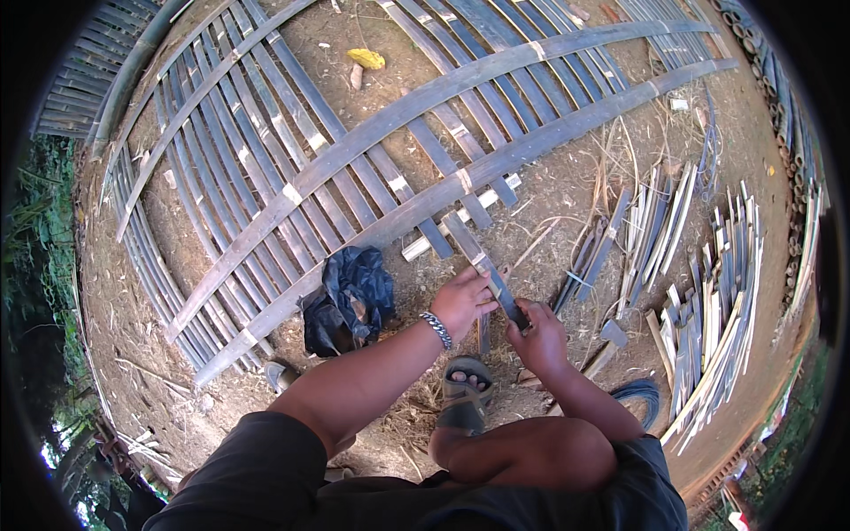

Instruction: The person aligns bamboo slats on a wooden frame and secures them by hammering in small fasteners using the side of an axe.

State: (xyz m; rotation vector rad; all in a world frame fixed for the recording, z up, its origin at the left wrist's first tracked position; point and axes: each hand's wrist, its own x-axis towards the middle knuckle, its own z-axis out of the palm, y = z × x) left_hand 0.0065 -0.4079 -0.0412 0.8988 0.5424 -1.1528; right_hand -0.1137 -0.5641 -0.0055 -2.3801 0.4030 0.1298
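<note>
Between my two hands is a short dark bamboo slat (467,242) with a pale band across it, slanting away to the upper left. My left hand (461,306), with a chain bracelet at the wrist, has its fingers closed on the slat's middle. Closed around the near end is my right hand (539,336). The slat's far end comes close to a large slatted bamboo panel (531,148) on the ground, near a light strip (423,244) under the panel's near rail. I cannot tell whether the slat touches the panel.
A black plastic bag (356,279) sits left of my hands. To the right are a hammer-like tool (612,334), a dark wire coil (639,403) and heaps of split bamboo strips (722,310). My sandalled foot (466,382) is just below my hands.
</note>
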